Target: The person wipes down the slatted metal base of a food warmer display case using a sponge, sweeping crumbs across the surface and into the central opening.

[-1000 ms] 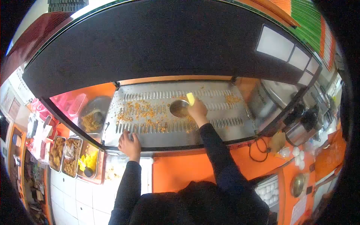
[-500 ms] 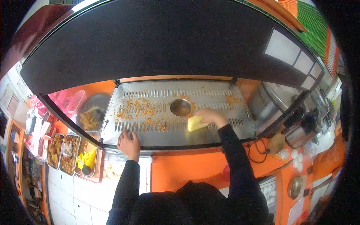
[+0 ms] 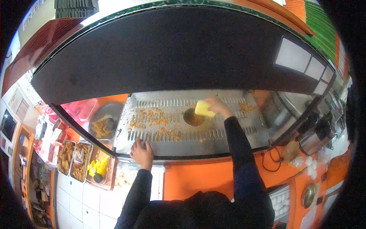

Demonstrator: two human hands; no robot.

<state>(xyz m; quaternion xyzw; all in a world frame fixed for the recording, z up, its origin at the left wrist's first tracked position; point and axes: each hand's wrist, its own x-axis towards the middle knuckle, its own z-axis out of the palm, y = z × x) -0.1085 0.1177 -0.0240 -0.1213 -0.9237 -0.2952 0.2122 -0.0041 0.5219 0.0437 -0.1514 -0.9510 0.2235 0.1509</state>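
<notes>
Head view. Right hand (image 3: 219,107) grips a yellow sponge (image 3: 204,109), over the upper right of the round hole (image 3: 193,118) in the slotted metal tray (image 3: 183,147). Left hand (image 3: 142,153) at tray's front edge, fingers bent; cannot tell if gripping. Sponge well apart from it, farther in and rightward. Crumbs (image 3: 172,134) between.

Near the frame's centre, the right hand (image 3: 218,106) grips a yellow sponge (image 3: 204,109) by a round hollow (image 3: 193,120) in a slotted metal plate (image 3: 183,148). Left of centre, the left hand (image 3: 142,154) is at the plate's front edge, below scattered orange crumbs (image 3: 150,118). Yellow food (image 3: 100,165) lies lower left.
</notes>
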